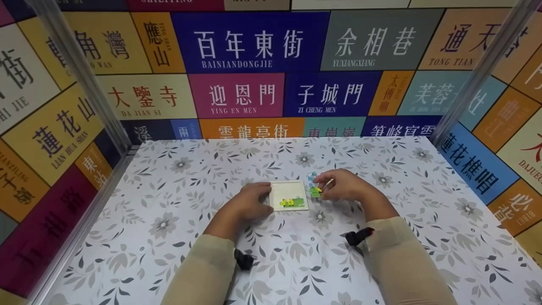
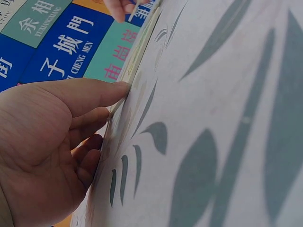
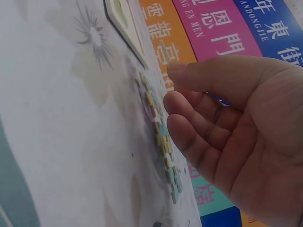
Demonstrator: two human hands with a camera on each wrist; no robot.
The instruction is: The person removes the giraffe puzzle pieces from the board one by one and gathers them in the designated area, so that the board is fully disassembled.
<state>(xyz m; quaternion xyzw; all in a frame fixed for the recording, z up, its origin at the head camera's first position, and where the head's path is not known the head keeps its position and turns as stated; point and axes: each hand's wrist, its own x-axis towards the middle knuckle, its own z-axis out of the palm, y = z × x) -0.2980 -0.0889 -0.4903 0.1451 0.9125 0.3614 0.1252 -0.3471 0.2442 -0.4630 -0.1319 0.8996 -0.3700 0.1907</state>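
Observation:
A small cream puzzle tray (image 1: 288,191) lies flat on the patterned table. Joined yellow and green puzzle pieces (image 1: 292,203) fill its front right part. My left hand (image 1: 253,201) holds the tray's left side, fingers at the back corner and thumb at the front one; the left wrist view shows the thumb (image 2: 113,93) against the edge. Just right of the tray, loose blue, green and yellow pieces (image 1: 314,192) lie partly under my right hand (image 1: 342,185). Its thumb and forefinger seem to pinch a thin puzzle piece (image 2: 134,11), seen edge-on and small.
White cloth with grey leaves and flowers covers the table (image 1: 178,254). Behind it stands a wall of coloured sign panels (image 1: 250,42), with clear upright posts (image 1: 478,67) at the back corners. Dark wrist devices (image 1: 359,236) sit at both sleeve cuffs.

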